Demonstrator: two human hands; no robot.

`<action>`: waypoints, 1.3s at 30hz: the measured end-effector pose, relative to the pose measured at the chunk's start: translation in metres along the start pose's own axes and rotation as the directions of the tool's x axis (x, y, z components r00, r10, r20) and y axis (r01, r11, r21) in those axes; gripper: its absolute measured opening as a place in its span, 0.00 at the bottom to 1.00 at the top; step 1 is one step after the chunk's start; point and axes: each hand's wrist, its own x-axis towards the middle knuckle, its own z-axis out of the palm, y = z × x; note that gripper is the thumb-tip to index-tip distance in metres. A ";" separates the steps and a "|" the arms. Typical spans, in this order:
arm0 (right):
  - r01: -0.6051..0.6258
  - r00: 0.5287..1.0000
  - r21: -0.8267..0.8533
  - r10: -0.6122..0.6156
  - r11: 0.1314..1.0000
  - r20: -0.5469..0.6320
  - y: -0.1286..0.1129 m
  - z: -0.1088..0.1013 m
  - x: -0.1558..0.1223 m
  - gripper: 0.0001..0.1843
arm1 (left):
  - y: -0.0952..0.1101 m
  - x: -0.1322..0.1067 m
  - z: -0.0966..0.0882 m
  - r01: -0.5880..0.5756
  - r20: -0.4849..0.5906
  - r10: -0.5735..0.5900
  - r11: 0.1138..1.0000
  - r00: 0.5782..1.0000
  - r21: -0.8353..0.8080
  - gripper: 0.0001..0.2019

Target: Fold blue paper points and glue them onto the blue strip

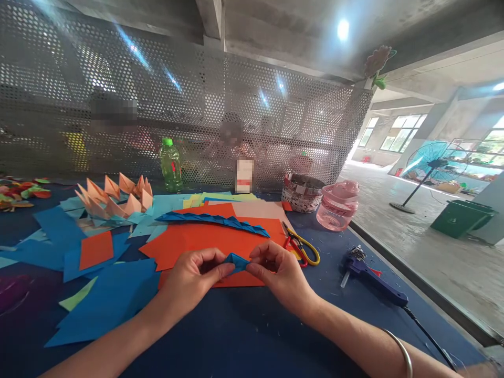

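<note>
My left hand [195, 273] and my right hand [275, 270] pinch a small folded piece of blue paper [236, 262] between their fingertips, holding it from both sides. Beneath the hands lies a sheet of orange paper [220, 244]. Just beyond them, a long curved strip of folded blue paper units [212, 223] rests on that orange sheet. Red-and-yellow-handled scissors [301, 248] lie just right of my right hand. Further left, a curved cluster of folded orange paper pieces [114, 198] sits on scattered blue sheets [106, 299].
A blue-topped table [315, 336] holds a glue gun [372, 278] with its black cord, a pink bottle [338, 205], a woven paper basket [302, 192] and a green-capped bottle [171, 165]. A perforated metal screen [275, 115] stands behind. The table edge runs along the right.
</note>
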 end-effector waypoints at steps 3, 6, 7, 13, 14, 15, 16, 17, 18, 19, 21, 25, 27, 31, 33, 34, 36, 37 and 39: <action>0.021 1.000 -0.022 -0.020 1.000 0.007 -0.001 -0.001 -0.001 0.08 | -0.001 0.001 -0.002 0.009 -0.019 -0.009 1.000 1.000 0.010 0.14; 0.041 0.999 -0.053 -0.040 0.998 0.024 -0.004 -0.001 -0.003 0.07 | -0.002 0.001 -0.002 0.005 0.006 -0.005 1.000 1.000 -0.015 0.15; 0.044 0.999 -0.063 -0.042 0.997 0.027 -0.005 -0.001 -0.003 0.07 | -0.002 0.001 -0.002 0.007 0.013 -0.006 1.000 1.000 -0.023 0.15; 0.030 1.000 -0.086 -0.029 0.996 0.010 -0.002 -0.002 -0.001 0.08 | -0.002 0.001 -0.002 0.025 -0.012 -0.024 1.000 1.000 0.010 0.15; 0.041 0.999 -0.095 -0.040 0.995 0.011 -0.002 -0.002 -0.001 0.07 | -0.001 0.001 -0.002 0.026 -0.016 -0.025 0.999 1.000 0.018 0.15; 0.053 0.999 -0.106 -0.051 0.993 0.016 -0.001 -0.002 -0.001 0.07 | -0.001 0.001 -0.002 0.027 -0.018 -0.026 0.999 0.999 0.024 0.15; 0.063 0.998 -0.115 -0.061 0.991 0.023 -0.001 -0.002 -0.001 0.07 | -0.001 0.001 -0.003 0.026 -0.019 -0.025 0.999 0.999 0.028 0.15; 0.070 0.997 -0.120 -0.067 0.990 0.029 -0.001 -0.002 -0.001 0.07 | 0.000 0.001 -0.003 0.025 -0.021 -0.024 0.999 0.999 0.029 0.14; 0.072 0.997 -0.123 -0.068 0.990 0.035 -0.001 -0.002 -0.002 0.07 | 0.000 0.002 -0.003 0.025 -0.023 -0.025 0.999 0.999 0.028 0.14; 0.073 0.997 -0.125 -0.069 0.989 0.038 -0.001 -0.002 -0.002 0.07 | 0.000 0.002 -0.003 0.027 -0.025 -0.027 0.999 0.999 0.025 0.14; 0.071 0.997 -0.129 -0.066 0.989 0.039 -0.003 -0.002 -0.003 0.07 | 0.000 0.002 -0.002 0.033 -0.024 -0.033 0.999 0.999 0.016 0.14; 0.069 0.997 -0.138 -0.063 0.988 0.048 -0.004 -0.002 -0.003 0.08 | 0.000 0.002 -0.002 0.034 -0.015 -0.034 0.999 0.999 0.004 0.15; 0.066 0.997 -0.135 -0.060 0.989 0.052 -0.003 -0.002 -0.002 0.08 | -0.001 0.002 -0.002 0.035 -0.016 -0.035 0.999 0.999 0.015 0.15; 0.088 0.996 -0.123 -0.084 0.989 0.038 0.001 -0.004 0.001 0.05 | -0.003 0.004 -0.006 0.050 -0.032 -0.050 0.999 0.998 0.018 0.15; 0.111 0.994 -0.126 -0.111 0.986 0.010 0.004 -0.005 0.004 0.05 | -0.004 0.006 -0.008 0.054 -0.045 -0.054 0.999 0.998 -0.006 0.15; 0.122 0.992 -0.127 -0.124 0.984 -0.009 0.005 -0.006 0.005 0.06 | -0.005 0.007 -0.009 0.059 -0.047 -0.060 0.998 0.997 -0.026 0.15; 0.125 0.991 -0.127 -0.130 0.984 -0.037 0.005 -0.007 0.005 0.08 | -0.005 0.008 -0.009 0.078 -0.030 -0.080 0.995 0.996 -0.067 0.15; 0.114 0.992 -0.132 -0.120 0.985 -0.042 0.005 -0.006 0.005 0.09 | -0.005 0.008 -0.009 0.087 -0.018 -0.089 0.993 0.996 -0.076 0.15; 0.072 0.997 -0.163 -0.076 0.984 -0.022 0.004 -0.005 0.003 0.10 | -0.005 0.007 -0.008 0.090 -0.002 -0.090 0.994 0.996 -0.056 0.14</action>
